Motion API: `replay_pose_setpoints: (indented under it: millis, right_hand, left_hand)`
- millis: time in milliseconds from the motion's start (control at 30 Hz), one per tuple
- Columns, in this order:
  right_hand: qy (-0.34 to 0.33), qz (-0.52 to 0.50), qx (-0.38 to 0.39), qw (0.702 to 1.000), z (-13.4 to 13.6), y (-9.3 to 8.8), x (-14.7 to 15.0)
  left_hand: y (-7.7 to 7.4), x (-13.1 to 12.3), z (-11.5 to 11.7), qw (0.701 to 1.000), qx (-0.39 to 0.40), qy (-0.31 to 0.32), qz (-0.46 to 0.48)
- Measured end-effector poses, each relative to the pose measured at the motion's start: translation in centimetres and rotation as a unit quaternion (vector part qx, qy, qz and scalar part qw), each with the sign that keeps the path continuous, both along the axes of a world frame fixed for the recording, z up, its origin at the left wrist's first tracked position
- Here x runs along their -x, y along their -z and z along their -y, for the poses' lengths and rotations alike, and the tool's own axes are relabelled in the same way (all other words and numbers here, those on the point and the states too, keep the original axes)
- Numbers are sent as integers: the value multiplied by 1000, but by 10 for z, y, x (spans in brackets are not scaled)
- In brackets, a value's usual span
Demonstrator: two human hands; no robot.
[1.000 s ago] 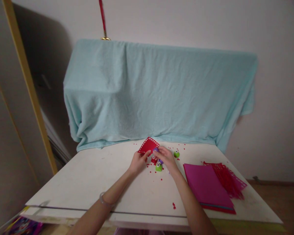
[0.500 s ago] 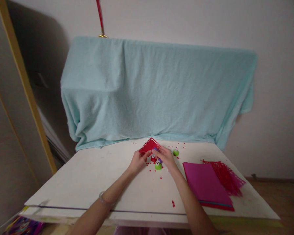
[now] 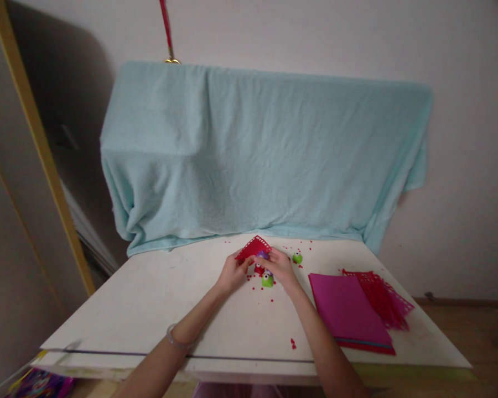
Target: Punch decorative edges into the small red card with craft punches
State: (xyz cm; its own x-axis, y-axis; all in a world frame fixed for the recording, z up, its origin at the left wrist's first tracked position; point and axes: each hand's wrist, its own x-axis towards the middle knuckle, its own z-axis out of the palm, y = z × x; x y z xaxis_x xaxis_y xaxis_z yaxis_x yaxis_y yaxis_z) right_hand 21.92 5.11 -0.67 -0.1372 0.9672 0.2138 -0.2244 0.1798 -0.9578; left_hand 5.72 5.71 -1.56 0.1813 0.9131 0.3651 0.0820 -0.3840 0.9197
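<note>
A red paper sheet [image 3: 249,250] with small holes punched along its far edges is pinched in my left hand [image 3: 232,273]. My right hand [image 3: 283,268] is closed around a small purple paper punch [image 3: 263,255] at the sheet's near right side. Just below the fingers sit a red punch [image 3: 258,270] and a green punch [image 3: 267,281], both with eye-like spots. Another green punch [image 3: 297,258] lies to the right of my right hand. My fingers partly cover the purple punch and the sheet's near edge.
Stacked magenta and red sheets [image 3: 348,309] lie at the right of the white table [image 3: 149,298]. Beside them is a pile of punched red paper [image 3: 377,298]. Red paper bits [image 3: 292,344] are scattered about. A light blue cloth [image 3: 274,155] hangs behind the table.
The fingers of my right hand have shifted slightly on the purple punch, which shows more now. My left hand and the sheet stay nearly in place; the view moves a little.
</note>
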Motion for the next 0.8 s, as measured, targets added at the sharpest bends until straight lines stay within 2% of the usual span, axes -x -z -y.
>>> replay_pose_setpoints:
  millis: [333, 800]
  right_hand:
    - [14, 20, 0, 1000, -3, 6, -1]
    - [31, 33, -12, 999, 0, 1, -3]
  left_hand:
    - [7, 3, -4, 998, -45, 1, -45]
    - [3, 1, -1, 998, -34, 7, -47]
